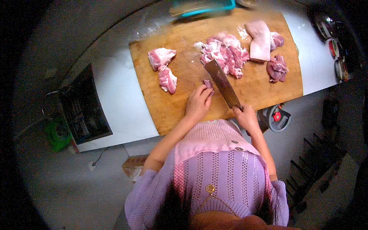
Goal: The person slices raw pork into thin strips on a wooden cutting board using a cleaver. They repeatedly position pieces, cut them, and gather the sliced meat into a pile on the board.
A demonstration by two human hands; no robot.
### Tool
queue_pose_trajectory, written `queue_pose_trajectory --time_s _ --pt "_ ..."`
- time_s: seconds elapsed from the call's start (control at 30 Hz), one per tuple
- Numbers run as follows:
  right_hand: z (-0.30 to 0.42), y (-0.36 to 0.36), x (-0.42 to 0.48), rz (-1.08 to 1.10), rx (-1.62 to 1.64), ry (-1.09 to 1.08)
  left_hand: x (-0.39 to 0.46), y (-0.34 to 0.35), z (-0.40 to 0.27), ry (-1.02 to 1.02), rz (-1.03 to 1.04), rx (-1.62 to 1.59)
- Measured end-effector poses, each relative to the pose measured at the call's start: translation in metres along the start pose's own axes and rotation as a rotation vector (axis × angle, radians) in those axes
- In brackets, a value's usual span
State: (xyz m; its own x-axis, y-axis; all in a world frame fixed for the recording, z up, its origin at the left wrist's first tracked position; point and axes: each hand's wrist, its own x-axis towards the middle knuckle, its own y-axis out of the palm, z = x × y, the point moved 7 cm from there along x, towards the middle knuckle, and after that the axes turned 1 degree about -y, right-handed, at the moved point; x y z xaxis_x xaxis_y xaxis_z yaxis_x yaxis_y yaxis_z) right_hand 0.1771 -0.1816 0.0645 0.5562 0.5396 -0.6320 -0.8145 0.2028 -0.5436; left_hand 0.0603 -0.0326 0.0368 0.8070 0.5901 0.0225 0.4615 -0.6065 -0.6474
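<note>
My right hand grips the handle of a cleaver, its blade slanting up and left over the wooden cutting board. My left hand rests on the board, fingers bent over a small piece of raw meat just left of the blade. Beyond the cleaver's tip lies a pile of cut raw meat. Two meat chunks sit at the board's left. At the right are a pale slab with skin and a darker red piece of meat.
A turquoise plastic tray stands beyond the board's far edge, near clear plastic film. A dark sink is at the counter's left. Small bowls stand at the far right. A gas cylinder is below the counter's right side.
</note>
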Motion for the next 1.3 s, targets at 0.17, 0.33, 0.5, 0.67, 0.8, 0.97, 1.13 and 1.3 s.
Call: queue_pose_trajectory --time_s 0.17,0.33,0.5,0.67,0.8,0.97,1.13,1.3 --pt "0.000 0.000 -0.001 -0.007 0.029 0.024 -0.009 -0.001 0.021 -0.063 -0.058 -0.127" --pt "-0.007 0.002 0.002 -0.045 0.053 -0.015 -0.008 -0.007 0.014 -0.060 -0.087 -0.115" --pt "-0.009 0.003 0.002 -0.047 0.038 0.022 -0.003 -0.004 0.000 0.135 -0.018 0.072" --pt "-0.004 0.005 0.000 -0.077 0.055 -0.054 0.001 -0.005 -0.011 0.296 -0.050 0.143" --pt "0.012 0.004 -0.006 -0.020 -0.015 -0.050 0.004 -0.004 0.014 0.020 -0.081 -0.115" --pt "0.017 0.008 -0.009 -0.035 -0.032 -0.059 0.005 0.006 0.031 -0.431 0.021 -0.484" --pt "0.026 0.010 -0.010 -0.023 -0.087 -0.117 0.000 0.022 0.029 -0.512 -0.005 -0.830" --pt "0.022 0.007 -0.005 -0.050 -0.116 -0.134 -0.005 0.020 0.034 -0.410 -0.071 -0.636"
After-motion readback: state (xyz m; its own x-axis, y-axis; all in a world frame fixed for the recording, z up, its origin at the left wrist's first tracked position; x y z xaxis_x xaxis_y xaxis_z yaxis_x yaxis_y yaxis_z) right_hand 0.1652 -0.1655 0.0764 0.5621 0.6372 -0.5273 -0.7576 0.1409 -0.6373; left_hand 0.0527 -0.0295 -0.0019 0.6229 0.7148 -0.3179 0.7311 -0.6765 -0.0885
